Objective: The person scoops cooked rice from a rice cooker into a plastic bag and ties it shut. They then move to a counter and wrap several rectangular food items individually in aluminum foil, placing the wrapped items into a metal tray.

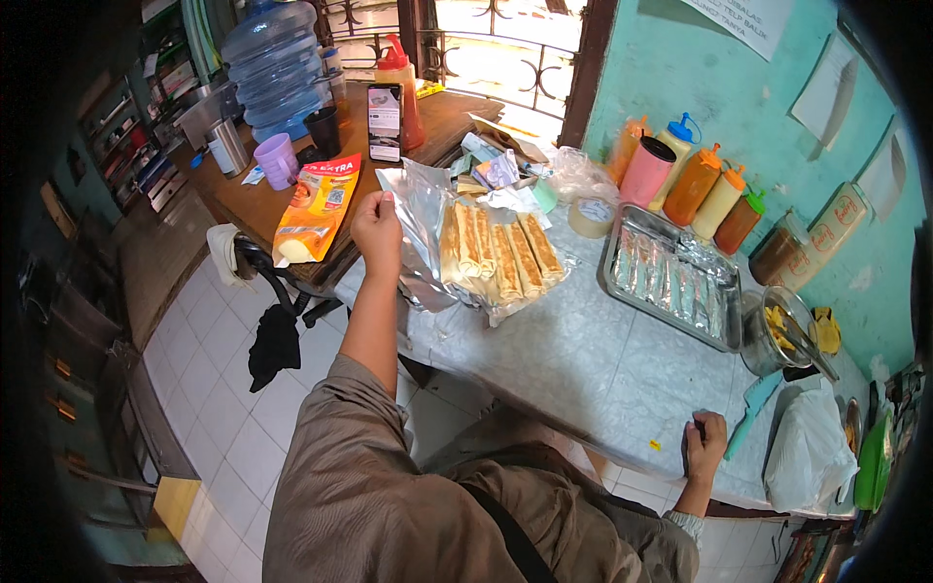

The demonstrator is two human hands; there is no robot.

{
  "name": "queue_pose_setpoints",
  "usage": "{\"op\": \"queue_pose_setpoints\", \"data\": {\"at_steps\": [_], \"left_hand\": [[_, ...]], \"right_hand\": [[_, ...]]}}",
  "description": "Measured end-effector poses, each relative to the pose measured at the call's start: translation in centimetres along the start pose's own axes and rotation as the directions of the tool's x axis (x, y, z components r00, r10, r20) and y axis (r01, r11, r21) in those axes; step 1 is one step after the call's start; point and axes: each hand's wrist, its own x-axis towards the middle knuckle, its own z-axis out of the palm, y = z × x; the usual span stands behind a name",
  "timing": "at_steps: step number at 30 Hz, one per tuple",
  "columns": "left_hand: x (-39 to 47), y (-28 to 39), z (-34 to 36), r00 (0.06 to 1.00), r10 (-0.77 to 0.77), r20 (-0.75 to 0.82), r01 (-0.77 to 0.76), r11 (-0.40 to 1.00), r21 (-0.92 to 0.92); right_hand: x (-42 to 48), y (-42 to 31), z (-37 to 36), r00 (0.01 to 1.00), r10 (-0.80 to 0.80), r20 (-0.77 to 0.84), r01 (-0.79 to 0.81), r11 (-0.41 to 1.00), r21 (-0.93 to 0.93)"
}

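Observation:
My left hand (377, 222) is raised at the left edge of a sheet of aluminium foil (424, 218), its fingers closed on the foil's edge. On the foil and some paper lie several browned, rolled flatbreads (503, 251), side by side. Near the table's front edge rests my right hand (705, 442), fingers curled; whether anything is inside it cannot be seen. A turquoise knife (752, 412) lies just right of it, and a small yellow scrap (654, 444) to its left. Farther back, a metal tray (609, 280) holds several foil-wrapped rolls (667, 280).
Sauce bottles (691, 186) line the wall beside a tape roll (592, 217). A steel bowl (758, 353) and a white plastic bag (810, 452) stand right. On the wooden table (240, 208) are a phone (384, 122), an orange pouch (318, 211), a purple mug (277, 162) and a water jug (271, 73).

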Motion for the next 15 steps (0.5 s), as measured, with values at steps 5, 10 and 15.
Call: {"op": "queue_pose_setpoints", "data": {"at_steps": [5, 10, 15], "left_hand": [[0.0, -1.5, -0.3, 1.0, -0.026, -0.006, 0.025, 0.999, -0.028], [-0.7, -0.5, -0.9, 0.996, -0.044, 0.075, 0.029, 0.983, 0.181], [-1.5, -3.4, -2.1, 0.996, -0.042, 0.081, 0.021, 0.97, 0.242]], "right_hand": [[0.0, 0.2, 0.1, 1.0, 0.029, 0.005, -0.029, 0.999, 0.02], [0.0, 0.3, 0.0, 1.0, 0.028, 0.008, -0.027, 0.999, -0.024], [0.1, -0.5, 0.0, 1.0, 0.001, -0.002, -0.001, 0.999, -0.035]]}}
